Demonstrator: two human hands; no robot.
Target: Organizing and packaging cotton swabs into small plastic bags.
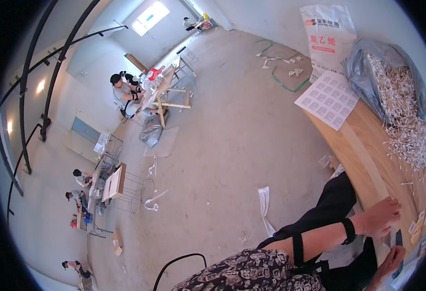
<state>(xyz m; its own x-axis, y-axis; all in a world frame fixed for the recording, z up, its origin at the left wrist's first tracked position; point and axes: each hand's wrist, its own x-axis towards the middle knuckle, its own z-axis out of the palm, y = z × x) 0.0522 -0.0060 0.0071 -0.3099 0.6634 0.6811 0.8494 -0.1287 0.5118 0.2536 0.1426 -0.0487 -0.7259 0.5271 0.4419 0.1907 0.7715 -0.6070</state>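
Observation:
At the near edge of the wooden table (363, 160), my left hand (380, 217) is closed, its fingers curled down. Just below it, my right hand (392, 260) is also closed, with fingers bent toward the left one. A small clear, greyish piece (391, 237) shows between the two hands; its kind is too unclear to tell. Beyond them a heap of cotton swabs (409, 140) spills across the tabletop out of a grey plastic bag (363, 63). Several small yellow-and-white packs (419, 225) lie to the right of my hands.
A printed sheet of repeated grey pictures (328, 99) overhangs the table's far corner, beside a white sack (327, 36). White strips (266, 208) and a green strap (290, 87) lie on the floor. Other people work at a table (162, 87) across the room and along the left wall.

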